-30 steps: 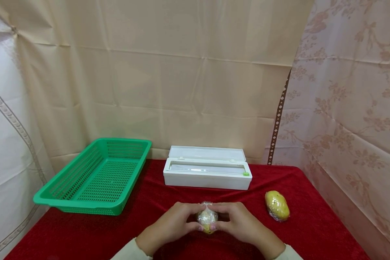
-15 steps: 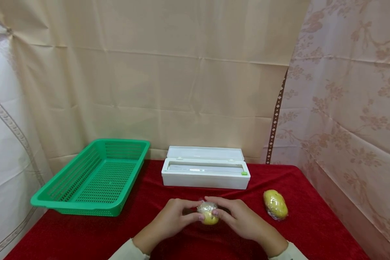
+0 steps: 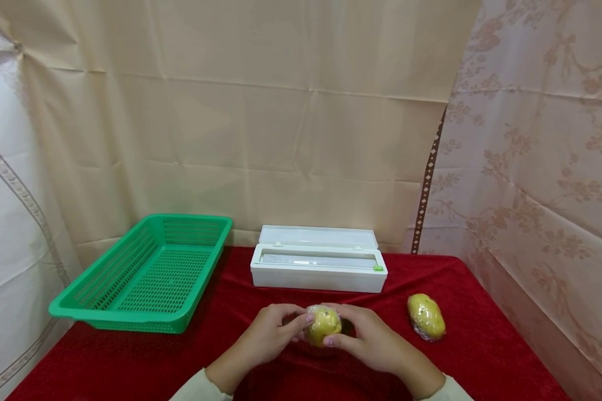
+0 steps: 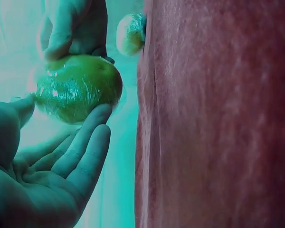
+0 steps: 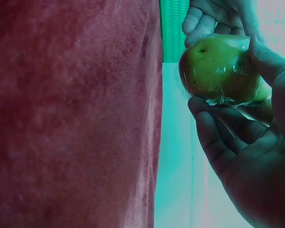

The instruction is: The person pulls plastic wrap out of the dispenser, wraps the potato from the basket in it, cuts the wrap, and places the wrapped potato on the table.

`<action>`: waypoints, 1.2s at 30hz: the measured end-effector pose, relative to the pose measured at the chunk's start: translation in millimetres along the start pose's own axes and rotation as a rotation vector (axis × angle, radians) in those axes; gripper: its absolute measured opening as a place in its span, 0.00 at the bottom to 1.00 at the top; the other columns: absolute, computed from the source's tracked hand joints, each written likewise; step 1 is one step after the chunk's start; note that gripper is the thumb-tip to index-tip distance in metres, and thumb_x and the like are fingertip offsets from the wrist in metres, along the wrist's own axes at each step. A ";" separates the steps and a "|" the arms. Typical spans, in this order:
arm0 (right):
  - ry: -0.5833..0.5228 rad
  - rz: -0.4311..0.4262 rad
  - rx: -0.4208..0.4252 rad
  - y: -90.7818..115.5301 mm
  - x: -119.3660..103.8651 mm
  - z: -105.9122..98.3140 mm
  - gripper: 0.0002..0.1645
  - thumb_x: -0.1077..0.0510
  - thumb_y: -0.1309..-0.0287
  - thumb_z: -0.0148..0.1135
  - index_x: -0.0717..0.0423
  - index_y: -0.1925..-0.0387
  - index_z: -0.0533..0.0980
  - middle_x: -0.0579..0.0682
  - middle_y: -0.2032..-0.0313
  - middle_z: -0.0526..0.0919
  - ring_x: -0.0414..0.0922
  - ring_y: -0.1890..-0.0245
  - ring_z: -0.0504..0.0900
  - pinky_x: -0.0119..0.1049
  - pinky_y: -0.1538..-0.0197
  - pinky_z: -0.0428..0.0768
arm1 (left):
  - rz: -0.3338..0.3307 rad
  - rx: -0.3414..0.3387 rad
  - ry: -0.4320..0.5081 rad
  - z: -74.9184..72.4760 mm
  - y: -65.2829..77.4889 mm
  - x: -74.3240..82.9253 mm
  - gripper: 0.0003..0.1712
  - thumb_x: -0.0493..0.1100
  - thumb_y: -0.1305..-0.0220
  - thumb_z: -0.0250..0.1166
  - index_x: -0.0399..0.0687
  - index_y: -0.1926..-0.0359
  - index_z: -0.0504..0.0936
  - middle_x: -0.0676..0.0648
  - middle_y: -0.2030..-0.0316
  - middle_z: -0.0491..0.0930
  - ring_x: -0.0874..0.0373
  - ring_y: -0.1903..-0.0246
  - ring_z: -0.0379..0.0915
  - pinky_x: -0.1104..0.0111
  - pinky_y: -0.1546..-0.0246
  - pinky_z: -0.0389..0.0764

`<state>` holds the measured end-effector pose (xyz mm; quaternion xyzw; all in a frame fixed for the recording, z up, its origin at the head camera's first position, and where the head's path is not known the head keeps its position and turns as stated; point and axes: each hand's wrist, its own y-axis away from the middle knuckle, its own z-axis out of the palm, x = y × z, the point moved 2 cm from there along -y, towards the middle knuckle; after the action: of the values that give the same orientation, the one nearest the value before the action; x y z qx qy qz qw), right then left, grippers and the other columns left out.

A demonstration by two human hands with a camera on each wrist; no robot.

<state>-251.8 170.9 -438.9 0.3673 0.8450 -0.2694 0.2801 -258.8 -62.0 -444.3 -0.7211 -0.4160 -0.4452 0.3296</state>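
A yellow fruit in cling film (image 3: pixel 324 326) is held between both hands above the red cloth, near the front of the table. My left hand (image 3: pixel 273 332) grips its left side, thumb in front and fingers behind. From the right, my right hand (image 3: pixel 368 337) grips it with the thumb low on the near face. In the left wrist view the film on the fruit (image 4: pixel 78 88) looks tight and shiny. The right wrist view shows a small dark dimple on the fruit (image 5: pixel 218 69). A second wrapped yellow fruit (image 3: pixel 426 316) lies to the right of my right hand.
Behind the hands stands a white cling film dispenser (image 3: pixel 318 278), its lid raised, a roll inside and a green slider on its edge. A green perforated basket (image 3: pixel 130 317) sits at the left. Red cloth (image 3: pixel 481 334) covers the table; curtains hang behind and beside it.
Both hands have turned the fruit, so its smooth yellow side now shows where the bunched film showed before. The fingers have shifted their hold. The second fruit, dispenser and basket stay put.
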 end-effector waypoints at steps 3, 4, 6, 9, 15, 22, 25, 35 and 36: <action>0.012 0.011 -0.002 -0.3 -1.1 -1.2 0.30 0.38 0.35 0.65 0.31 0.33 0.74 0.31 0.40 0.81 0.36 0.41 0.81 0.37 0.36 0.78 | -0.022 0.013 0.023 2.3 0.7 0.4 0.22 0.57 0.27 0.64 0.52 0.40 0.82 0.48 0.59 0.88 0.55 0.66 0.86 0.60 0.63 0.88; 0.022 0.013 -0.001 -0.5 -1.1 -2.0 0.29 0.38 0.35 0.65 0.31 0.34 0.75 0.31 0.41 0.82 0.35 0.42 0.81 0.37 0.36 0.79 | -0.022 0.020 0.024 3.4 0.2 0.6 0.23 0.57 0.27 0.64 0.52 0.39 0.82 0.49 0.59 0.88 0.55 0.66 0.87 0.61 0.64 0.88; 0.032 0.035 0.009 -0.7 -0.7 -4.4 0.29 0.37 0.35 0.64 0.32 0.34 0.75 0.31 0.44 0.83 0.35 0.45 0.82 0.38 0.38 0.80 | -0.016 0.028 0.017 5.5 -1.8 1.7 0.23 0.58 0.27 0.64 0.52 0.39 0.84 0.49 0.59 0.89 0.55 0.67 0.87 0.62 0.64 0.88; 0.060 0.084 0.071 -0.7 0.5 -8.9 0.30 0.35 0.35 0.64 0.37 0.35 0.78 0.32 0.47 0.85 0.33 0.48 0.83 0.41 0.41 0.82 | -0.016 0.038 0.039 7.9 -8.2 4.3 0.25 0.58 0.27 0.63 0.46 0.43 0.86 0.49 0.60 0.90 0.54 0.68 0.88 0.61 0.65 0.88; 0.152 0.194 0.269 0.9 -0.9 -16.2 0.31 0.33 0.39 0.66 0.40 0.38 0.82 0.37 0.49 0.88 0.32 0.52 0.83 0.42 0.45 0.84 | -0.058 0.040 0.182 10.2 -22.3 10.1 0.23 0.56 0.26 0.62 0.41 0.49 0.88 0.44 0.67 0.90 0.48 0.69 0.89 0.59 0.66 0.89; 0.160 0.244 0.423 7.1 -2.8 -26.1 0.29 0.37 0.39 0.69 0.35 0.37 0.81 0.41 0.52 0.90 0.36 0.52 0.87 0.39 0.50 0.85 | -0.134 0.007 0.332 17.7 -36.5 16.7 0.27 0.57 0.25 0.62 0.36 0.50 0.87 0.39 0.67 0.90 0.53 0.71 0.89 0.64 0.67 0.88; 0.108 0.249 0.425 10.4 0.3 -30.6 0.29 0.37 0.39 0.70 0.33 0.36 0.80 0.40 0.54 0.90 0.36 0.53 0.88 0.36 0.52 0.85 | -0.174 -0.005 0.365 21.1 -41.5 18.9 0.28 0.58 0.26 0.62 0.37 0.48 0.86 0.39 0.65 0.90 0.55 0.71 0.89 0.65 0.67 0.88; -0.065 0.344 0.320 27.5 13.0 -58.5 0.31 0.43 0.38 0.72 0.45 0.36 0.79 0.48 0.50 0.89 0.42 0.52 0.87 0.33 0.54 0.84 | -0.230 -0.045 0.405 45.5 -57.5 34.1 0.26 0.56 0.25 0.61 0.39 0.40 0.82 0.41 0.57 0.89 0.52 0.67 0.90 0.65 0.66 0.88; -0.073 0.350 0.321 29.8 14.5 -63.0 0.30 0.44 0.37 0.72 0.47 0.36 0.79 0.50 0.50 0.89 0.42 0.53 0.87 0.33 0.55 0.84 | -0.227 -0.050 0.409 49.3 -59.8 36.4 0.26 0.55 0.25 0.62 0.39 0.40 0.81 0.42 0.57 0.89 0.52 0.67 0.90 0.64 0.66 0.88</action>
<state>-254.5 236.8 -412.1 0.5378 0.7042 -0.3607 0.2911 -284.8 17.0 -423.7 -0.5726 -0.4078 -0.6263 0.3371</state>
